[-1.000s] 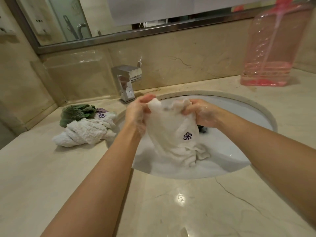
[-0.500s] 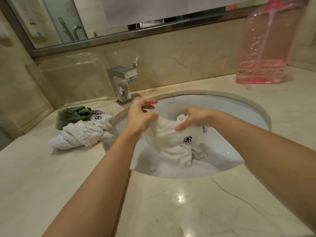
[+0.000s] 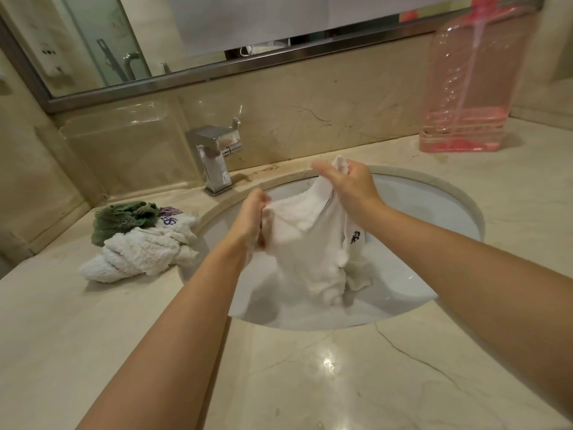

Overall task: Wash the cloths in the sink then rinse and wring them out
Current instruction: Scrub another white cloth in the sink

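A pale marble counter (image 3: 310, 383) runs under a mirror (image 3: 93, 41), and the white sink (image 3: 434, 237) set into it is my landmark. Over the basin I hold a white cloth (image 3: 304, 243) spread between my hands: my left hand (image 3: 252, 218) grips its near-left edge with curled fingers, and my right hand (image 3: 350, 184) pinches a top corner higher up, toward the back rim, some fingers straight. The cloth's lower end trails down into the bowl, its purple flower mark showing just below my right wrist.

To my mind this is the scrubbing stage — I should bring the two held parts together and rub fabric on fabric, working round the whole cloth, keeping it low over the bowl so drips fall inside. I cannot tell how much water sits in the basin.

Left of the sink lies a heap of other cloths (image 3: 139, 252), white ones with a green one (image 3: 124, 217) behind them. Behind the sink's left rim stands the chrome tap (image 3: 217, 159), shut off as far as I see — its spout is near my left hand. Well to the back right stands a pink bottle (image 3: 468, 82), clear of my arms.
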The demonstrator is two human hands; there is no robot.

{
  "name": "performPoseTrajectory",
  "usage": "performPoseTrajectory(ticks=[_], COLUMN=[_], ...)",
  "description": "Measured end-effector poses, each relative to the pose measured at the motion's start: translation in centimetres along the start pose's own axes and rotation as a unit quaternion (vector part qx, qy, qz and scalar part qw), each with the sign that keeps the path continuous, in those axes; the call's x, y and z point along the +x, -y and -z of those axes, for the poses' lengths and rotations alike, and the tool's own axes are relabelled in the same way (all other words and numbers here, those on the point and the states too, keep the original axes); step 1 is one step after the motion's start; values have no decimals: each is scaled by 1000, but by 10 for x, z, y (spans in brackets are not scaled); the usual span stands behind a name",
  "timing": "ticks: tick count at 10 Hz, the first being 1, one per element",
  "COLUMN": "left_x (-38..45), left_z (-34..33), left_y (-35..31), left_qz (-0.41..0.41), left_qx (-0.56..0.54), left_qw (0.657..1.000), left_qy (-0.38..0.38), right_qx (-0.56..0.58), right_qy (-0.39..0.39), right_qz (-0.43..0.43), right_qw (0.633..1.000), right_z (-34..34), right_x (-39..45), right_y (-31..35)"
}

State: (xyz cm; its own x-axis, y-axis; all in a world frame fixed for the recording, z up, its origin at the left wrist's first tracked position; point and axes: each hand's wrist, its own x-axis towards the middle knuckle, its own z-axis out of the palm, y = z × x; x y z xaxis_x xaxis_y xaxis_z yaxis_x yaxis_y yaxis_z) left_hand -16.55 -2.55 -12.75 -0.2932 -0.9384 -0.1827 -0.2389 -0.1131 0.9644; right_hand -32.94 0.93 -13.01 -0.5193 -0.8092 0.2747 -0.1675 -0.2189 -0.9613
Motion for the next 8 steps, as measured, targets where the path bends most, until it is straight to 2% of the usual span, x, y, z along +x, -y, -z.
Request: performPoseTrajectory(ticks=[1, 2, 3, 4, 5, 6, 7, 8], left_x=[-1, -11, -24, -26, -23, -20, -22, -20], left_z=[-1, -9, -24, -32, -28, -24, -25, -32], left_y=[-1, -1, -4, -10, -5, -3, -8, -3], left_qz=[56, 40, 11, 86, 95, 54, 112, 62], left_qx=[-20, -44, -160, -312, -329, -326, -361, -381], left_qw=[998, 995, 985, 945, 940, 942, 925, 921], left_qy=[31, 85, 59, 56, 8, -53, -36, -46], right_qx=[-35, -114, -230, -230, -220, -215, -205, -226], right_qy=[-9, 19, 25, -25, 12, 40, 0, 54], right_qz=[90, 186, 259, 152, 145, 178, 99, 179], right_qw=[995, 976, 938, 961, 965, 959, 974, 956], right_z=[-16, -37, -53, -49, -51, -64, -63, -62], right_x=[-18, -43, -59, -42, -58, -69, -45, -68], right_y=[13, 17, 18, 14, 17, 23, 17, 22])
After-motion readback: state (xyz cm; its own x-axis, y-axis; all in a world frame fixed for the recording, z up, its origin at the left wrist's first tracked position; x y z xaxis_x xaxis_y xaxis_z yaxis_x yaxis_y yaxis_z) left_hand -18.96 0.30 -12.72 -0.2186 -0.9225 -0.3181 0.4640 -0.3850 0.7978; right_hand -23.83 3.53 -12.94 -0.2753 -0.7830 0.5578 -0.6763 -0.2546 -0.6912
